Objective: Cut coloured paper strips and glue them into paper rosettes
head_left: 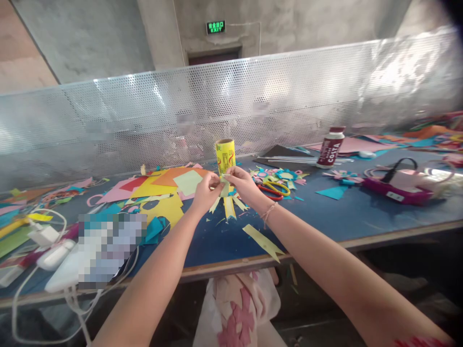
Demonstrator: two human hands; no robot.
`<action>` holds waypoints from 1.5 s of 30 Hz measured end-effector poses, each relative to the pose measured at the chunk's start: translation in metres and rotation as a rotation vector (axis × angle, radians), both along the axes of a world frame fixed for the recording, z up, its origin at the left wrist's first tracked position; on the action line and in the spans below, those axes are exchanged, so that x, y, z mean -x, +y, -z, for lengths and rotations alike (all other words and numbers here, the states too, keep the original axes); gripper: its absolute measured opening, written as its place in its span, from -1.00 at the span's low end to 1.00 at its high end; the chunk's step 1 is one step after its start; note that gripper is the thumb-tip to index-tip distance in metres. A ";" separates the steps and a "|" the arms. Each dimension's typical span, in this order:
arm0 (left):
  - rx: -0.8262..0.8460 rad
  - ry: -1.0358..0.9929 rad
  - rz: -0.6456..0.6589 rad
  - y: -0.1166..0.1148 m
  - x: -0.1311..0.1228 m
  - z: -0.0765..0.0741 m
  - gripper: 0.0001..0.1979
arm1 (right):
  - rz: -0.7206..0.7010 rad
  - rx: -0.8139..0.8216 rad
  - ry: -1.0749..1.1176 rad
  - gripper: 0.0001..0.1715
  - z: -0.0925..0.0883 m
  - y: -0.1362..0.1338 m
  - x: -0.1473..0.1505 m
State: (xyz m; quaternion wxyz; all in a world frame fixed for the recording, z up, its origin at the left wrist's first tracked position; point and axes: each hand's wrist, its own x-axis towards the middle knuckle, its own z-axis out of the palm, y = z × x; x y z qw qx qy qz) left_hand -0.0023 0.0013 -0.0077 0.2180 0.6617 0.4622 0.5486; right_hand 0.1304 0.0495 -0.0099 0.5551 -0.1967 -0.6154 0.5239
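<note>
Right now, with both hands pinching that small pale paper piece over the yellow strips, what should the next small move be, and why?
Probably lower the small pale paper piece onto the blue table and press it flat: the left hand and right hand both pinch it in the air, with yellow strips fanning out beneath, so neither is free.

bare grey concrete wall (90, 38) stood at the back, green lit exit sign (215, 27) over a dark doorway (214, 57). a perforated metal screen (289, 96) ran along the far edge of a blue-topped workbench (361, 221) with a wooden rim. bright light glared off the screen at right.
</note>
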 end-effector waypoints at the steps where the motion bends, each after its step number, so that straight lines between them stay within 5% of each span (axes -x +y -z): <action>1: -0.004 -0.004 -0.002 0.000 0.000 0.000 -0.83 | -0.002 -0.002 0.001 -0.72 0.000 0.000 0.000; 8: -0.087 -0.020 -0.015 -0.002 -0.001 -0.002 -0.85 | 0.011 -0.012 -0.023 -0.66 -0.002 0.000 0.001; 29: 0.006 -0.126 -0.011 0.003 0.003 0.000 -0.86 | 0.039 0.050 -0.002 -0.75 0.000 0.003 0.000; 45: 0.008 -0.130 0.032 0.003 0.003 0.001 -0.83 | -0.089 0.029 -0.019 -0.74 0.002 0.000 0.000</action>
